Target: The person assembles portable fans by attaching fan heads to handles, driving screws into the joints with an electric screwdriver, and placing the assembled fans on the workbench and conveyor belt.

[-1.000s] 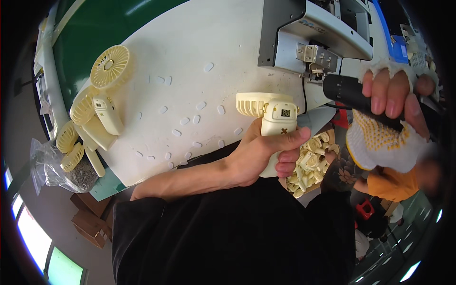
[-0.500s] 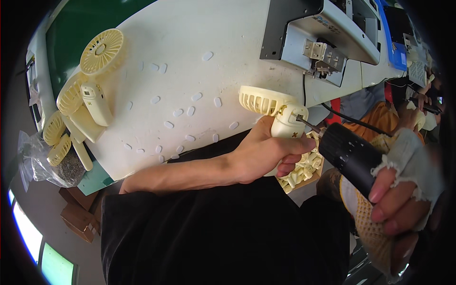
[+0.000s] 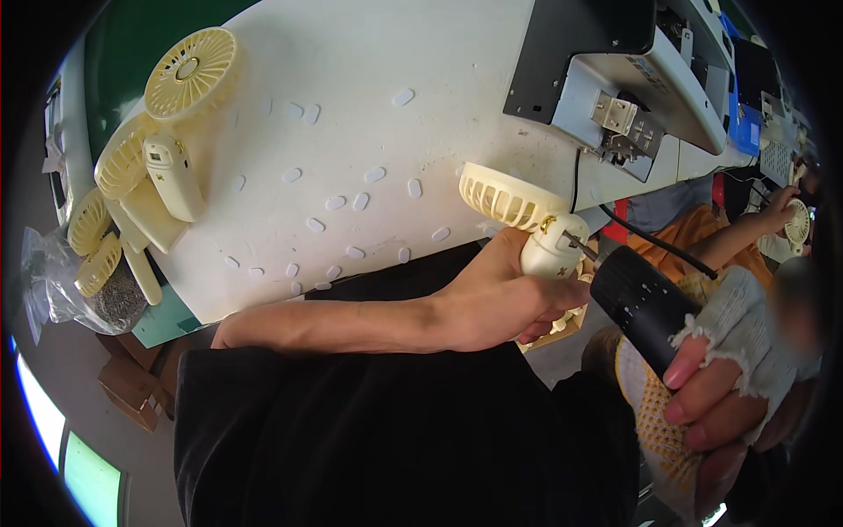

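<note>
My left hand [image 3: 492, 299] is wrapped round the handle of a cream handheld fan [image 3: 507, 195], whose slatted round head points up and to the left. In my right hand [image 3: 716, 382], which wears a worn fingerless knit glove, is a black electric screwdriver [image 3: 639, 303] with a dark cable at its rear. Its bit slants up to the left and meets the end of the fan's body, beside the hinge at the head. The exact spot under the tip is too small to make out.
Several cream fans [image 3: 191, 75] stand at the table's left side. Small white oval pieces [image 3: 376, 174] lie scattered over the white table [image 3: 351, 53]. A metal machine [image 3: 606, 97] stands at the back right. Below the table edge sits a box of cream parts [image 3: 571, 327]. Another person [image 3: 702, 233] works at far right.
The whole view has shifted a little, so table and machine sit differently. My hands keep the same hold, and the bit stays at the fan. At far right, another person's hand now shows beside a fan.
</note>
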{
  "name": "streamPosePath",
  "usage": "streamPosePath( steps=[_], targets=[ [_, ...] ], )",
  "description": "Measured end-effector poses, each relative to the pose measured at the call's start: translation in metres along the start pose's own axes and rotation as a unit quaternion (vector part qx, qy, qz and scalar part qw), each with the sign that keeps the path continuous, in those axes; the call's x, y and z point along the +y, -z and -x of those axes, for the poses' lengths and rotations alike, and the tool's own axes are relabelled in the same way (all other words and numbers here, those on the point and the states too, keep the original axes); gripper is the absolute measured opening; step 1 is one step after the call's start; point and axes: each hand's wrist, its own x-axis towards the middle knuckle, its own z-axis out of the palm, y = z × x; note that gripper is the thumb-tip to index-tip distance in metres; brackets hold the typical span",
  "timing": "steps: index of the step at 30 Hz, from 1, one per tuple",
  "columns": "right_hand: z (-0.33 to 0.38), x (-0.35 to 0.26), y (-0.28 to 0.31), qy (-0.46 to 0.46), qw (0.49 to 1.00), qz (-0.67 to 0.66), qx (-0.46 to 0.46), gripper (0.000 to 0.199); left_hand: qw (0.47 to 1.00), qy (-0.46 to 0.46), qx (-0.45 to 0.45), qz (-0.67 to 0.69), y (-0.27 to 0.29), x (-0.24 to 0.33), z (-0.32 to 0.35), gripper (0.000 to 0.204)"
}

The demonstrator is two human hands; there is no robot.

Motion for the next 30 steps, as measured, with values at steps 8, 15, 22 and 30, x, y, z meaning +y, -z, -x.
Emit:
streamPosePath(
  steps=[8,15,22,30],
  targets=[
    [-0.003,0.003,0.01,0.031,0.999,-0.024,-0.027,0.028,1.0,-0.004,-0.002,0.009,0.002,-0.002,0.001,0.008],
    [-0.017,0.006,0.044,0.1,0.992,-0.042,-0.067,0.027,1.0,0.028,0.003,-0.003,0.003,-0.003,0.003,0.018],
    [-0.059,0.058,0.052,0.075,0.99,-0.063,-0.102,0.021,0.999,0.021,0.017,0.022,0.006,-0.003,0.006,0.019],
    [-0.038,0.034,0.028,-0.004,0.99,-0.138,-0.012,0.012,0.999,0.021,0.023,0.038,0.006,0.001,0.003,0.022]
  ],
)
